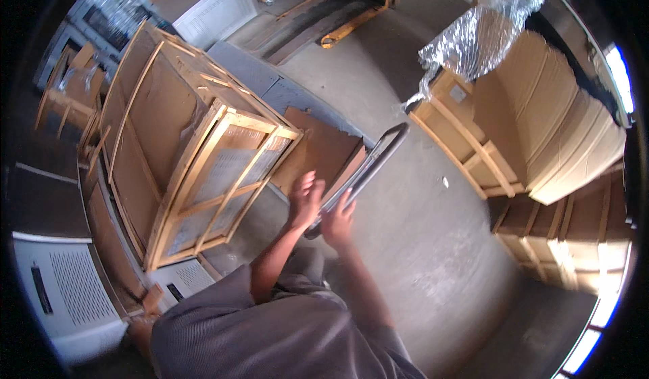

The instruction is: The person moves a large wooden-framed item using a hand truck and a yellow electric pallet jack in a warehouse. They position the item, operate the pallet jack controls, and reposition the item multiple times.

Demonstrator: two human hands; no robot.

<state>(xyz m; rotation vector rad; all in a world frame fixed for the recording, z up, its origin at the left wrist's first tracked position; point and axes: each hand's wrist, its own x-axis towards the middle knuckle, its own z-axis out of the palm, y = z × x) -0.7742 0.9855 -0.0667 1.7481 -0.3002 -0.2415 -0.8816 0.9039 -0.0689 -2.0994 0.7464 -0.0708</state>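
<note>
A dark, rounded tubular handle (380, 154), like that of a platform trolley, slants across the space in front of me. My right hand (337, 226) is at its near part, fingers curled over the bar. Just left of it, my left hand (305, 202) is raised beside the handle with its fingers apart and loosely bent, and nothing shows in it. Slight blur hides whether it touches the bar. Beyond both hands lie brown cardboard sheets (312, 146), partly covered by the handle and my fingers.
A large wood-framed cardboard crate (159, 142) stands close on my left. Cardboard crates (473, 135) with crumpled clear plastic wrap (476, 41) stand at the right. A yellow pallet jack (358, 24) is far ahead. White perforated panels (74, 277) are at lower left.
</note>
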